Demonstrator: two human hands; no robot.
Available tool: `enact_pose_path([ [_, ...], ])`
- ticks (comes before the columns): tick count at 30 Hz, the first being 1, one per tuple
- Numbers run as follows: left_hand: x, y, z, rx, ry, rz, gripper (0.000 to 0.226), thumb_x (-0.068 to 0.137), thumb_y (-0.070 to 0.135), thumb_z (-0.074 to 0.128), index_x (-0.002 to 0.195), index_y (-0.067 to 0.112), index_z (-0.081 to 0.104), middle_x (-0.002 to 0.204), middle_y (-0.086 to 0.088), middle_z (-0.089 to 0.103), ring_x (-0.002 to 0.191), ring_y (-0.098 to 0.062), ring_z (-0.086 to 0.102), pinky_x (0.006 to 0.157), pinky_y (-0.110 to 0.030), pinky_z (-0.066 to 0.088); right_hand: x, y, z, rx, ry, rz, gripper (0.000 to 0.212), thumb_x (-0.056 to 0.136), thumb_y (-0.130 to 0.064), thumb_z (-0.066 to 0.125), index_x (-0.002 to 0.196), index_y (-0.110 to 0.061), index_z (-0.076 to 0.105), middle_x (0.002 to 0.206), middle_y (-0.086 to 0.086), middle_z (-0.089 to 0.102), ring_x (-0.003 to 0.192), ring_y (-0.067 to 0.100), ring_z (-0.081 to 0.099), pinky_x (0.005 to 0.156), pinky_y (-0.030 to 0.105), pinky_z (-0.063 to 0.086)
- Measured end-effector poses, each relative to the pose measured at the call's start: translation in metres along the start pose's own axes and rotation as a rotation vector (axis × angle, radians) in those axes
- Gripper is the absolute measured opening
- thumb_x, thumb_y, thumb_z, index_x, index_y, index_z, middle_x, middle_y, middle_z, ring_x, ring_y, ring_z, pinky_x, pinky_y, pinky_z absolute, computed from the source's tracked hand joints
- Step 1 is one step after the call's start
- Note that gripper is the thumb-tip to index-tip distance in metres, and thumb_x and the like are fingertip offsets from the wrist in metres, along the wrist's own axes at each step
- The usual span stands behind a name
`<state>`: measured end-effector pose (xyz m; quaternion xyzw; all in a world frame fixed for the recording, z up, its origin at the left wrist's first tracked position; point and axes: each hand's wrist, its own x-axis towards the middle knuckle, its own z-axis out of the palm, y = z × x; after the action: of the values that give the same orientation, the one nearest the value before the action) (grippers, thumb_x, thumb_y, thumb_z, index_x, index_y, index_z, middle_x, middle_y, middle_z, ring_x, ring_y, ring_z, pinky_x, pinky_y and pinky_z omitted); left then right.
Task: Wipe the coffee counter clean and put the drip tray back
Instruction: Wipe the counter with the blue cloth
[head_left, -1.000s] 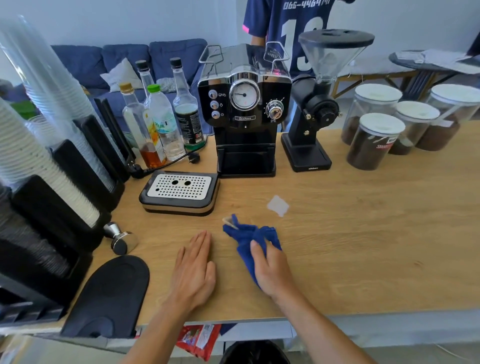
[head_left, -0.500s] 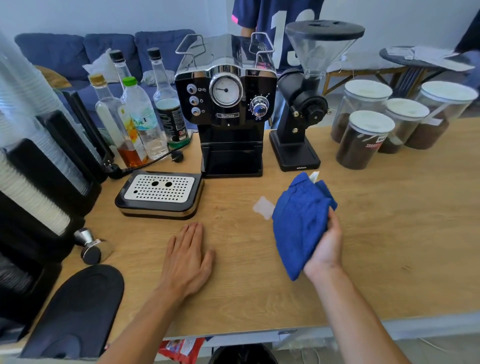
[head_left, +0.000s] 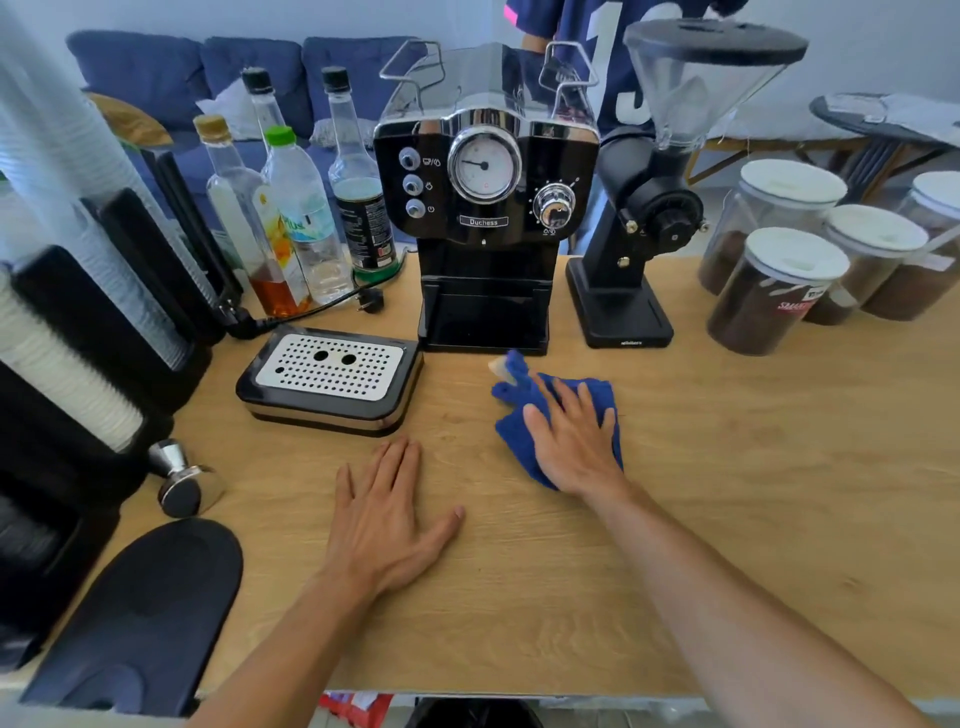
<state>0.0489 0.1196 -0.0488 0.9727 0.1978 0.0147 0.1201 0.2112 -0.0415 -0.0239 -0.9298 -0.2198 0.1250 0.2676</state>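
My right grip (head_left: 571, 439) is spread flat, palm down, fingers splayed, pressing the blue cloth (head_left: 511, 431) onto the worktop (head_left: 753, 493) rather than clutching it. The cloth bunches out to the left and far side of the hand, one corner poking up just in front of the espresso machine (head_left: 485, 208). Soft, limp stuff: it'll crumple and slide under my palm, so I reckon flat pressure with the whole hand is the way to drive it, not a pinch. There's a small pale scrap (head_left: 497, 366) at that far corner; I can't tell what it is.

My left grip (head_left: 382, 525) lies open and empty, flat on the wood, nearer to me and left of the cloth, bracing.

Just beyond the left hand, the drip tray (head_left: 332, 376) sits on the worktop, out of its bay and to the left of the machine's base. Black body, perforated metal plate on top, looks rigid and fairly light, though it may slosh if anything's inside. I'd take it by the two short sides and keep it level, since that plate looks loose-laid and might rattle off. The machine's empty bay (head_left: 485, 317) faces me, just right of the tray.

Further out: bottles (head_left: 291, 208) far left, grinder (head_left: 639, 249) right of the machine, coffee jars (head_left: 774, 291) far right.
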Motion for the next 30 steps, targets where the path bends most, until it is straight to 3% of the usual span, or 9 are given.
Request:
enact_pose_path([
  [2,0.001,-0.001,0.0,-0.006,0.003,-0.006,0.098,0.073,0.08,0.016,0.152,0.023,0.006,0.16,0.006,0.006,0.146,-0.012,0.0,0.117,-0.048,-0.001,0.003,0.001,0.009,-0.185,-0.032,-0.049,0.06,0.095,-0.056,0.016,0.148,-0.036,-0.003,0.16,0.0,0.0,0.144,0.027,-0.016,0.111,0.055,-0.015],
  [4,0.0,0.0,0.0,-0.004,-0.007,0.0,0.098,0.073,0.081,0.016,0.152,0.023,0.004,0.16,0.007,0.004,0.146,-0.012,-0.001,0.117,-0.047,-0.001,0.003,0.004,0.012,-0.267,-0.016,-0.069,0.064,0.092,-0.061,0.014,0.147,-0.036,-0.008,0.16,0.002,-0.006,0.143,0.03,-0.019,0.11,0.057,-0.015],
  [9,0.001,-0.009,-0.004,0.021,-0.011,0.041,0.1,0.072,0.084,0.016,0.152,0.025,0.006,0.16,0.008,0.006,0.146,-0.011,0.003,0.118,-0.046,0.003,0.0,-0.018,0.031,-0.385,-0.033,-0.006,0.064,0.094,-0.054,0.019,0.146,-0.034,-0.012,0.158,0.009,-0.016,0.14,0.041,-0.022,0.108,0.063,-0.012],
  [14,0.0,-0.013,-0.005,0.014,-0.006,0.051,0.097,0.073,0.085,0.015,0.152,0.03,0.003,0.16,0.012,0.002,0.146,-0.01,-0.001,0.117,-0.047,0.0,0.008,-0.006,0.021,-0.42,-0.132,-0.208,0.059,0.096,-0.051,0.02,0.147,-0.04,-0.008,0.158,0.0,-0.017,0.142,0.031,-0.022,0.111,0.06,-0.012],
  [18,-0.003,-0.012,-0.006,0.014,-0.02,0.046,0.096,0.074,0.085,0.016,0.151,0.031,-0.002,0.159,0.013,-0.003,0.146,-0.011,-0.006,0.116,-0.049,-0.004,0.008,0.012,0.008,-0.401,-0.011,-0.028,0.059,0.096,-0.045,0.021,0.149,-0.029,-0.002,0.159,0.002,-0.013,0.143,0.028,-0.019,0.114,0.056,-0.01],
  [22,-0.003,-0.011,-0.005,0.01,-0.009,0.028,0.098,0.074,0.084,0.019,0.151,0.028,-0.002,0.16,0.01,-0.002,0.145,-0.01,-0.006,0.116,-0.049,-0.004,0.018,-0.013,0.022,-0.373,-0.013,0.045,0.063,0.096,-0.048,0.021,0.149,-0.025,-0.005,0.158,0.01,-0.016,0.142,0.036,-0.02,0.113,0.059,-0.009],
  [26,-0.002,-0.01,-0.005,-0.029,0.018,0.013,0.101,0.074,0.084,0.025,0.152,0.024,0.003,0.16,0.007,0.003,0.146,-0.011,-0.003,0.117,-0.047,-0.002,0.025,-0.03,0.036,-0.415,-0.097,-0.115,0.065,0.093,-0.06,0.017,0.146,-0.037,-0.011,0.156,0.009,-0.022,0.14,0.038,-0.025,0.108,0.06,-0.015],
  [30,-0.003,-0.013,-0.006,0.003,0.022,0.014,0.102,0.073,0.085,0.023,0.152,0.024,0.004,0.16,0.008,0.005,0.146,-0.011,-0.001,0.118,-0.045,0.0,0.004,-0.018,0.031,-0.46,-0.166,-0.281,0.062,0.093,-0.059,0.019,0.146,-0.04,-0.009,0.157,0.003,-0.021,0.141,0.031,-0.025,0.111,0.057,-0.014],
])
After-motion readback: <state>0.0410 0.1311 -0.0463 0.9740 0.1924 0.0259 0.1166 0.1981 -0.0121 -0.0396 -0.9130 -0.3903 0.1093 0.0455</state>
